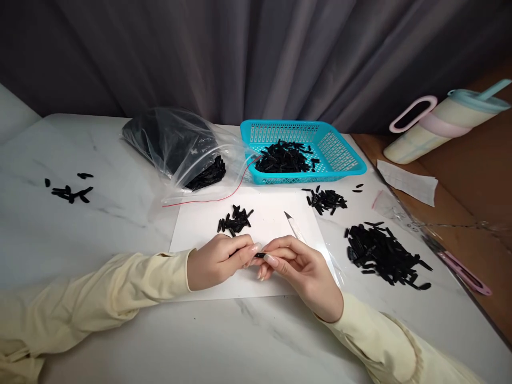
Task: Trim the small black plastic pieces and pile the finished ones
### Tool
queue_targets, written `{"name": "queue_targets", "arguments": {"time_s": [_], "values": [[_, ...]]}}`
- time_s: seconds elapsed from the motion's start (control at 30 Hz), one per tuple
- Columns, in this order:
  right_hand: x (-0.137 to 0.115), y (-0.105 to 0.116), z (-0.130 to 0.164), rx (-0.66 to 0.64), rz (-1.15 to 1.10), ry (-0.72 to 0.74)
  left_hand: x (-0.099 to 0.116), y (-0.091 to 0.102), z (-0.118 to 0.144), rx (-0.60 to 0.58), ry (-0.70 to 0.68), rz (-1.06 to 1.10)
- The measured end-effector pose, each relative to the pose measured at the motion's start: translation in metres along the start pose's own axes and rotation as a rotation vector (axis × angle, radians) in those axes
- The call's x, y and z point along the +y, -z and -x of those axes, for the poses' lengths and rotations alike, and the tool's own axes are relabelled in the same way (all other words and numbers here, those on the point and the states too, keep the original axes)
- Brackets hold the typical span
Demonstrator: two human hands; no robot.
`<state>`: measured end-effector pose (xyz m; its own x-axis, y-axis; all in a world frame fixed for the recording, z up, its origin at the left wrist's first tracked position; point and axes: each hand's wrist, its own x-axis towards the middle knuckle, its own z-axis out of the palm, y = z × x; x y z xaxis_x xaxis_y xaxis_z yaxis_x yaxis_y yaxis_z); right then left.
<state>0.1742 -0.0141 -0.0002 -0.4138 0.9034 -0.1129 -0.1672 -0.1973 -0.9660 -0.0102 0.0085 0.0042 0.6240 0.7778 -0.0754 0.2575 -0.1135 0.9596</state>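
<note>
Left hand (220,260) and right hand (306,269) angle inward and meet, thumbs and fingers pinching one black piece (260,255): small, narrow, slightly glossy.

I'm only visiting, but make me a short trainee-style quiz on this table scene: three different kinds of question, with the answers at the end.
1. Open question: what do the left hand and the right hand hold at their fingertips?
2. True or false: the visible part of the craft knife lies over the white paper.
3. Fill in the missing word: the large clear plastic bag has a thin ____ line along its edge, near the blue basket.

Key:
1. A small black piece.
2. True.
3. Red.
</note>
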Motion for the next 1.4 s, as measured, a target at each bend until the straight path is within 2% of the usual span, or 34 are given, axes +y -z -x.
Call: {"name": "queue_targets", "arguments": {"time_s": [0.3, 0.77, 1.4], "values": [[-0.0010, 0.0014, -0.0002, -0.040, -0.014, 0.012, -0.0048, -0.0008, 0.0012, 0.048, 0.038, 0.134], [0.0024, 0.0019, 0.0012, -0.066, 0.082, 0.022, -0.0023, -0.0002, 0.0035, 0.074, -0.005, 0.075], [-0.0027, 0.0006, 0.0007, -0.090, 0.110, -0.024, -0.0003, -0.0008, 0.0029, 0.080, 0.032, 0.048]]}}
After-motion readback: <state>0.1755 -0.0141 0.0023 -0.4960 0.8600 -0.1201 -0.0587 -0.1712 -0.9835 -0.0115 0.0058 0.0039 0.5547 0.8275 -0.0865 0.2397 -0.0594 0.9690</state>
